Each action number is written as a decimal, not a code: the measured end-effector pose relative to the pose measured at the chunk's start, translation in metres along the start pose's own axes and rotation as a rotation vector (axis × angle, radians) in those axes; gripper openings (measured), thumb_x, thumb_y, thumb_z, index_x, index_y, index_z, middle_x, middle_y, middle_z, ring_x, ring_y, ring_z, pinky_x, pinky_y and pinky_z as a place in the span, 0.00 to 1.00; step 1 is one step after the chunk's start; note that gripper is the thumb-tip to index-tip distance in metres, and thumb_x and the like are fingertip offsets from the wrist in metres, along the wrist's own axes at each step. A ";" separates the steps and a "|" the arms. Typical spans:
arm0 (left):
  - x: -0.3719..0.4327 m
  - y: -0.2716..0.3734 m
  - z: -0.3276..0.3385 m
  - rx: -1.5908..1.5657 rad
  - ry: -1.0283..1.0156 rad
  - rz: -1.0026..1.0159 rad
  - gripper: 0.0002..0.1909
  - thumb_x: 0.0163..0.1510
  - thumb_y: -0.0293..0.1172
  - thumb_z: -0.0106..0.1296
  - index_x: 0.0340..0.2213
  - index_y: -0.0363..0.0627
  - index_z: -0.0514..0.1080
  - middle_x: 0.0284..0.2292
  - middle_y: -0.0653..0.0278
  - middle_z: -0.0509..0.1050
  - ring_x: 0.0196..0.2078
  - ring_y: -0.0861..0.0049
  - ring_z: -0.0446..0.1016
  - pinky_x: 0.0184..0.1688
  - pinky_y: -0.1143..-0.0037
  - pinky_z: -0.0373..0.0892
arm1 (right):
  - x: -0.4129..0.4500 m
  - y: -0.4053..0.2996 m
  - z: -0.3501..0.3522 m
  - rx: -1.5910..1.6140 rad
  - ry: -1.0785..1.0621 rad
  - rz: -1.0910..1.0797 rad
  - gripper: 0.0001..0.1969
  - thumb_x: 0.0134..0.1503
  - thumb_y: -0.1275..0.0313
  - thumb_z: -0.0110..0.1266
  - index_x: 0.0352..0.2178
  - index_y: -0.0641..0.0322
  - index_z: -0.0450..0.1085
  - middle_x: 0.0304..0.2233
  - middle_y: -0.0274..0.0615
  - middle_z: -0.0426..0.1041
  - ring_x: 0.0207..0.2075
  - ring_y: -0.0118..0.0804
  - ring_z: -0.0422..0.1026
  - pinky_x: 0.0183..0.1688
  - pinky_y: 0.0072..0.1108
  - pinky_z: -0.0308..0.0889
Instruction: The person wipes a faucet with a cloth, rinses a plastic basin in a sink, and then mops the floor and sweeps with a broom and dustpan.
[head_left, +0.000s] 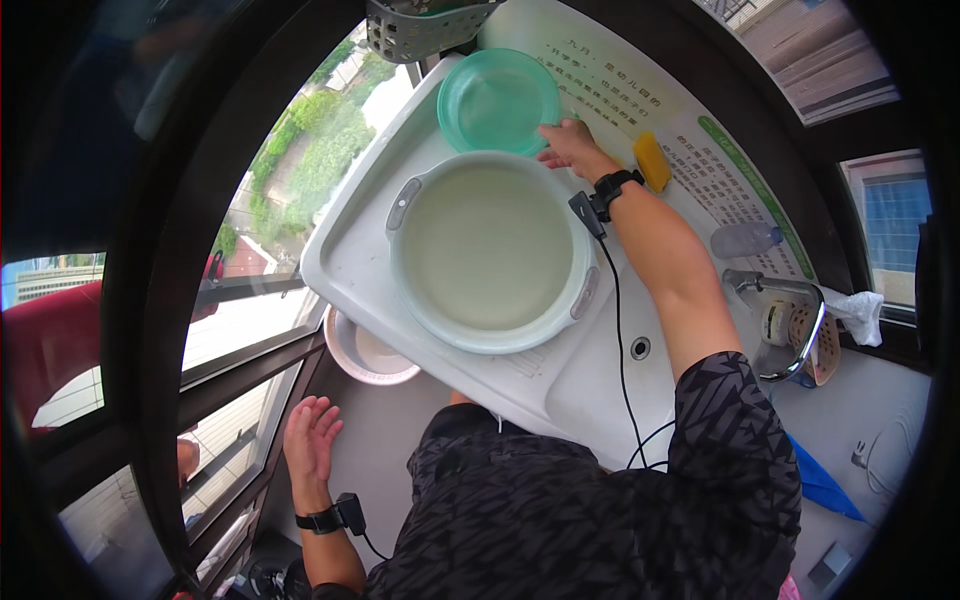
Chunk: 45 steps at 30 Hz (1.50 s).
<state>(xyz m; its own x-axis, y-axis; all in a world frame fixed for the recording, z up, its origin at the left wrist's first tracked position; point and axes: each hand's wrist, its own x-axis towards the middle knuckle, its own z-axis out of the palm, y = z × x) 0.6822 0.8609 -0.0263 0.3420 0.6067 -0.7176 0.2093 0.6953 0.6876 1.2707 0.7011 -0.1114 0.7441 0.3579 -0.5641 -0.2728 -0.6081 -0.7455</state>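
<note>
My right hand is at the lower right rim of a green plastic basin, its fingers on the rim. In front of that basin a large pale plastic basin with grey side handles stands on the white washbasin unit. Cloudy, pale liquid fills much of it. Off to the lower left, my left hand is raised in the air with nothing in it, fingers loosely apart. A black strap with a wired device is on each wrist.
A yellow sponge, clear plastic bottle and chrome faucet are to the right. A grey perforated basket hangs at the top. Another basin sits below the unit's left edge. A black cable crosses the sink beside its drain.
</note>
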 end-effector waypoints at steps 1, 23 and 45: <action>-0.003 -0.001 -0.004 -0.008 0.025 -0.004 0.17 0.58 0.37 0.47 0.45 0.41 0.65 0.42 0.58 0.72 0.43 0.67 0.73 0.42 0.69 0.70 | 0.005 0.003 -0.001 -0.008 -0.010 0.004 0.17 0.55 0.61 0.49 0.36 0.66 0.66 0.34 0.43 0.72 0.26 0.36 0.73 0.29 0.23 0.68; 0.052 0.019 0.054 0.124 -0.249 -0.088 0.15 0.59 0.35 0.45 0.45 0.40 0.65 0.41 0.57 0.72 0.41 0.67 0.73 0.42 0.69 0.71 | -0.163 0.052 -0.138 0.261 0.244 -0.164 0.14 0.53 0.67 0.48 0.38 0.66 0.67 0.29 0.39 0.72 0.23 0.28 0.69 0.23 0.19 0.69; 0.075 0.041 0.134 0.372 -0.464 0.011 0.17 0.59 0.34 0.44 0.47 0.38 0.62 0.44 0.56 0.71 0.42 0.68 0.73 0.42 0.70 0.73 | -0.497 0.371 -0.039 -0.435 0.793 -0.068 0.10 0.51 0.76 0.51 0.37 0.67 0.66 0.46 0.56 0.67 0.45 0.56 0.67 0.44 0.36 0.64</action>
<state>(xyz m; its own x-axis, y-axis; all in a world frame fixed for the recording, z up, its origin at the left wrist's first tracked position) 0.8396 0.8832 -0.0369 0.6935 0.3230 -0.6440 0.4812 0.4575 0.7477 0.8230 0.2701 -0.0939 0.9957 -0.0926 0.0060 -0.0784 -0.8750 -0.4777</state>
